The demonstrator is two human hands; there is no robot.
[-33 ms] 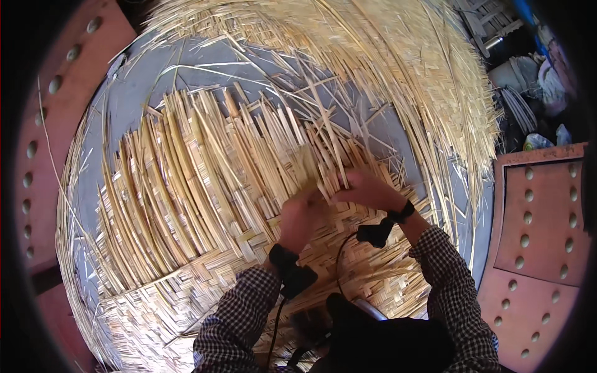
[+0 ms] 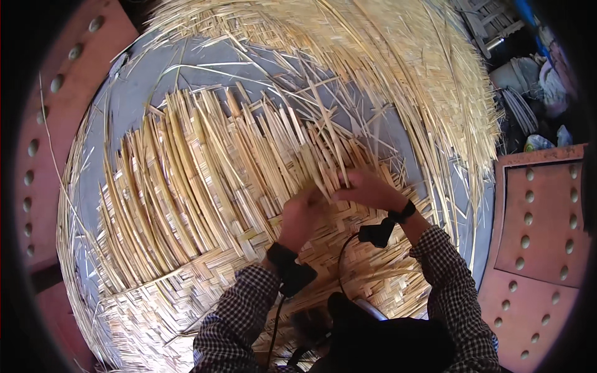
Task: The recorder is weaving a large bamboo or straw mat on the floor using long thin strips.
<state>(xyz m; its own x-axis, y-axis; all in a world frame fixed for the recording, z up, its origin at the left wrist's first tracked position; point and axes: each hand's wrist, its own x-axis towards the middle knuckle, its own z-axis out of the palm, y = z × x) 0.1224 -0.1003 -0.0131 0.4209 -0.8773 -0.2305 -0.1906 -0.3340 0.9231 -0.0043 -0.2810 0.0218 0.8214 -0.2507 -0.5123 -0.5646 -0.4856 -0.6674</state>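
Bamboo strips point(image 2: 323, 165) lie on the woven mat point(image 2: 186, 205), long axes running away from the person. Left hand point(image 2: 303, 214) is closed on strip ends; right hand point(image 2: 368, 189), just beside it, pinches a neighbouring strip.

Both forearms wear long sleeves in a small black-and-white check, cuffs ending just short of the wrists; the left hand point(image 2: 303, 214) is bare, with a black band and a blocky black device strapped at its wrist; the right hand point(image 2: 368, 188) is bare too, with a similar black strap and unit; thin black cables trail from both devices toward the body.
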